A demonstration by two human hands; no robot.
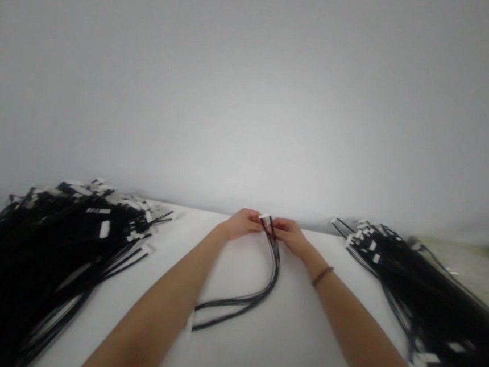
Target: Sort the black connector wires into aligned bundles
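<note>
Black cable heaps (42,246): 2, flanking forearms (184,284) | left fingers (254,225), right fingers (282,226): pinching 1 curved cable (277,264)

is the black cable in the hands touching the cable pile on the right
Apart: the head view shows the right forearm and white tabletop between the black cable and the cable pile.

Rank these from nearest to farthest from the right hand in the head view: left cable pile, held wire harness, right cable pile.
From the right hand:
1. Held wire harness: at the fingers, in the middle.
2. Right cable pile: off to the right, apart from the hand.
3. Left cable pile: far left, beyond the other arm.
</note>
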